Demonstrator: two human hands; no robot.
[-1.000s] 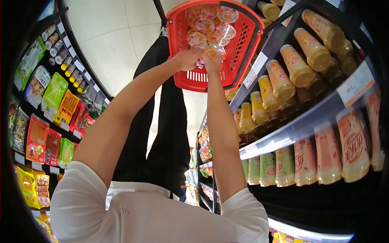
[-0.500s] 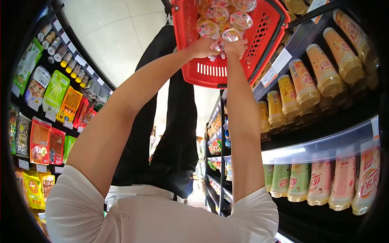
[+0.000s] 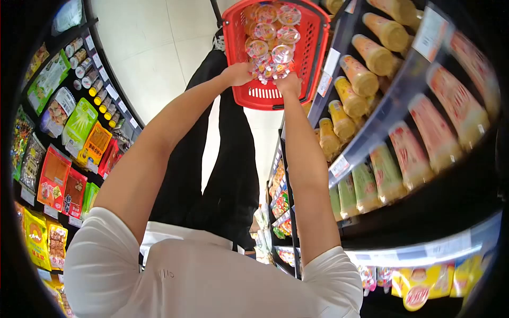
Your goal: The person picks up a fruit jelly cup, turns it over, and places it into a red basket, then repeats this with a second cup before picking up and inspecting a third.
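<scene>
A red shopping basket point(image 3: 237, 98) is in front of me at the top of the view. Inside it lie several clear-lidded cups point(image 3: 264, 32) with orange contents, in rows. A cluster of small shiny packets point(image 3: 273, 70) with white and pink ends sits at the near end of the basket. My left hand point(image 3: 241, 73) closes on the cluster's left side, its fingertips partly hidden. On the right side, my right hand point(image 3: 289, 85) is curled against the same packets. What exactly the packets are is too small to tell.
At right, a shelf point(image 3: 389, 87) carries upright drink cups point(image 3: 360, 77) in several colours. Bagged snacks point(image 3: 79, 124) and small jars point(image 3: 98, 95) fill the shelf at left. Yellow bags point(image 3: 424, 281) hang low at right. Pale floor tiles point(image 3: 140, 37) show beside my legs.
My hands have moved apart and slightly down-left in the view, showing more of the small packets between them. The basket appears further left, and the right shelf has shifted as the view turned.
</scene>
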